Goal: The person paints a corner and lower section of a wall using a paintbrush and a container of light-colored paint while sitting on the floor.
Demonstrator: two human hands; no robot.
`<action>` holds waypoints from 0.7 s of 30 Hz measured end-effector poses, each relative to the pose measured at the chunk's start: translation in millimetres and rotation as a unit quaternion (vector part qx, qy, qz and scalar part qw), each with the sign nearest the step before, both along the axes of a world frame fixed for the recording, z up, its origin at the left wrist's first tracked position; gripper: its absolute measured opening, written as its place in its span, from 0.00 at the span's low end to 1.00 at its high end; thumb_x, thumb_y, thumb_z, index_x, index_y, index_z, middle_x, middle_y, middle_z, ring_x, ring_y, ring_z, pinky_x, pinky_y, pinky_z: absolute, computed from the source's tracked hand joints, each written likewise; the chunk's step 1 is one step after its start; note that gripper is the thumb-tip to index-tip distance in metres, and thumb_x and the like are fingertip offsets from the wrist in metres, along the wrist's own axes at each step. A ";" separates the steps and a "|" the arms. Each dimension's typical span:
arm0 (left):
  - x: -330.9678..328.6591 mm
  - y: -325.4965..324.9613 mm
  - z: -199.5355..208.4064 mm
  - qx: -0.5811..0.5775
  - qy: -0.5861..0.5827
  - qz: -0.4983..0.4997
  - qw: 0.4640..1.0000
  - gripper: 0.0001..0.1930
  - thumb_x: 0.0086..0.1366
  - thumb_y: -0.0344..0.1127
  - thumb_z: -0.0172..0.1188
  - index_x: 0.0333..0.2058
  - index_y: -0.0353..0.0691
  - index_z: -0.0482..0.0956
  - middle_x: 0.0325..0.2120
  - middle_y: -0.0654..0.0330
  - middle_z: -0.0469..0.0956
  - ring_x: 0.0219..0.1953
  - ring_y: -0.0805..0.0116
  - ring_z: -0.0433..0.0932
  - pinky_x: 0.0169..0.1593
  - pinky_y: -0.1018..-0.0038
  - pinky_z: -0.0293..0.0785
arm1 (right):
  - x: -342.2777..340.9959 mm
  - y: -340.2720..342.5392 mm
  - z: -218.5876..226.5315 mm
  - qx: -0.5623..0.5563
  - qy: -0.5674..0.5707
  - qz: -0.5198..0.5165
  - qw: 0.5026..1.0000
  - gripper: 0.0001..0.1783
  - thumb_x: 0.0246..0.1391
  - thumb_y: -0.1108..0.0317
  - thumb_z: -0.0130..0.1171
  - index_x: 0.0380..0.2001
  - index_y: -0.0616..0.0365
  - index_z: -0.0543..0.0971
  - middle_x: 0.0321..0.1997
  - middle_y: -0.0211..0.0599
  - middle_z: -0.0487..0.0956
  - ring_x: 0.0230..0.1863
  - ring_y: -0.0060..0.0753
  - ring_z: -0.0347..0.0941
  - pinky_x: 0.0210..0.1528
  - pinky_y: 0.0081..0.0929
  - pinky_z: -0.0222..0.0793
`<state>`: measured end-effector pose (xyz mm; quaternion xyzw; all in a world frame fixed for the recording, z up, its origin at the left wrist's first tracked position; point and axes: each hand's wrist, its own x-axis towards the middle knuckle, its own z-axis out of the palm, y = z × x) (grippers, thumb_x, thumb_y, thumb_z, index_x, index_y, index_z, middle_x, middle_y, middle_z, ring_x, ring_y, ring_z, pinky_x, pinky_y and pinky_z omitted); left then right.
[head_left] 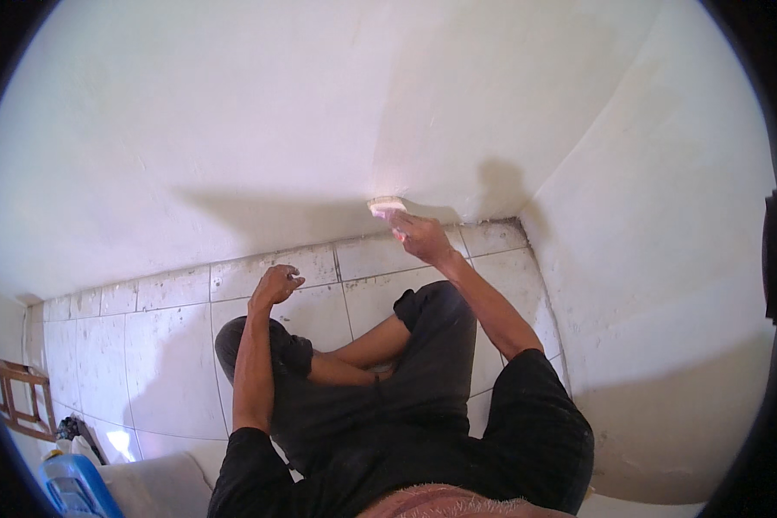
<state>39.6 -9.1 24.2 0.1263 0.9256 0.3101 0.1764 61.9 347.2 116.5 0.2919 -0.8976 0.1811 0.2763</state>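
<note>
Right hand (419, 235) grips pale pad (386, 205) lying flat along the wall's (276, 129) foot; left hand (276, 285) clenched, empty, farther back.

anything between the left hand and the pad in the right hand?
Nothing lies there. In the head view, only bare floor tile and the wall base separate the left hand from the right hand holding the pale pad.

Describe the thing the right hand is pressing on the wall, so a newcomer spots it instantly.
Start at the room corner where the two pale walls meet the tiled floor. Just left of it, low on the wall, the right hand presses a small flat pale pad. It is the only object on the bare wall.
</note>
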 end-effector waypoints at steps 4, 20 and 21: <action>-0.4 -8.6 -4.8 -0.006 -0.015 0.017 1.000 0.22 0.56 0.46 0.61 0.43 0.33 0.79 0.38 0.44 0.79 0.42 0.51 0.78 0.48 0.64 0.73 | -37.0 1.6 86.2 -0.068 0.070 0.023 0.995 0.15 0.46 0.73 0.58 0.40 0.47 0.80 0.40 0.40 0.80 0.34 0.41 0.79 0.32 0.33 0.76; 4.9 -11.1 -3.7 -0.017 -0.028 0.010 0.999 0.24 0.56 0.48 0.61 0.43 0.32 0.78 0.40 0.45 0.78 0.44 0.50 0.77 0.50 0.63 0.71 | -12.3 -12.6 55.0 -0.011 0.223 -0.001 0.975 0.21 0.41 0.72 0.61 0.44 0.53 0.78 0.52 0.42 0.75 0.48 0.38 0.77 0.37 0.31 0.76; 3.3 -11.2 -7.0 -0.023 -0.022 0.005 0.999 0.24 0.56 0.48 0.61 0.43 0.33 0.78 0.40 0.44 0.78 0.45 0.49 0.76 0.50 0.62 0.71 | -5.0 -17.1 34.9 -0.005 0.196 0.008 0.981 0.21 0.42 0.72 0.60 0.44 0.53 0.78 0.52 0.42 0.75 0.47 0.38 0.77 0.37 0.32 0.76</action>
